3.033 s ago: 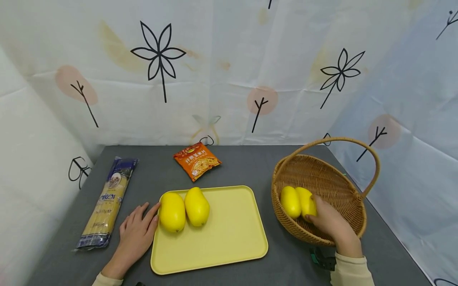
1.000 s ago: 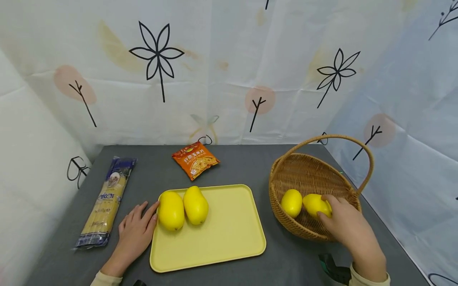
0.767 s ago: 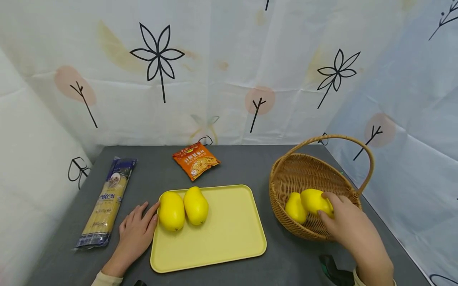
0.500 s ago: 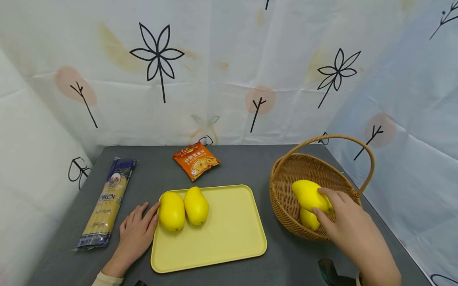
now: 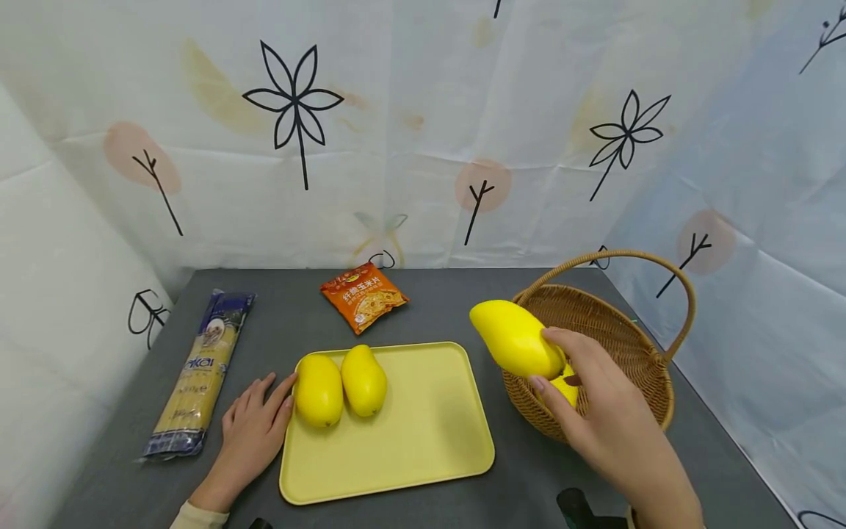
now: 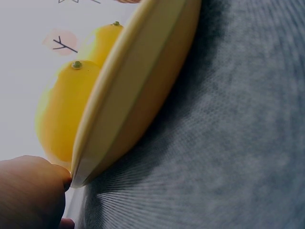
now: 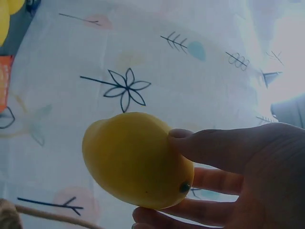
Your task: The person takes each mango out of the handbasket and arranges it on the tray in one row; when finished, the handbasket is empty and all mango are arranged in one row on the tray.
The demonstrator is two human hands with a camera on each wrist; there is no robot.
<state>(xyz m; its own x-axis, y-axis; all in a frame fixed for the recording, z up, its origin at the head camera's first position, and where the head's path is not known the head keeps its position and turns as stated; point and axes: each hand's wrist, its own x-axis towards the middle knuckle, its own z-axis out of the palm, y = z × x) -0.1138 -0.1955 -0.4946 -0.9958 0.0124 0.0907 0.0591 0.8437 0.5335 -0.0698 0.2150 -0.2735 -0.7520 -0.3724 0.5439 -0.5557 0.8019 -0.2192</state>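
My right hand (image 5: 611,419) holds a yellow mango (image 5: 515,338) between thumb and fingers, raised over the left rim of the wicker basket (image 5: 634,360). In the right wrist view the thumb lies on one side of this mango (image 7: 138,160), the fingers on the other. Partly hidden behind the hand, another mango (image 5: 567,391) lies in the basket. Two mangoes, one at the left edge (image 5: 319,391) and one beside it (image 5: 364,380), rest on the yellow tray (image 5: 423,441). With fingers relaxed, my left hand (image 5: 254,430) touches the tray's left edge.
A pack of spaghetti (image 5: 198,375) lies on the grey table left of the left hand. Behind the tray is an orange snack bag (image 5: 365,297). The basket's tall handle (image 5: 690,308) arches up on the right. Patterned cloth (image 5: 396,147) hangs around the table.
My right hand has lifted one mango from inside the basket and carried it up and left, past the rim. The other basket mango has shifted. My left hand stays by the tray.
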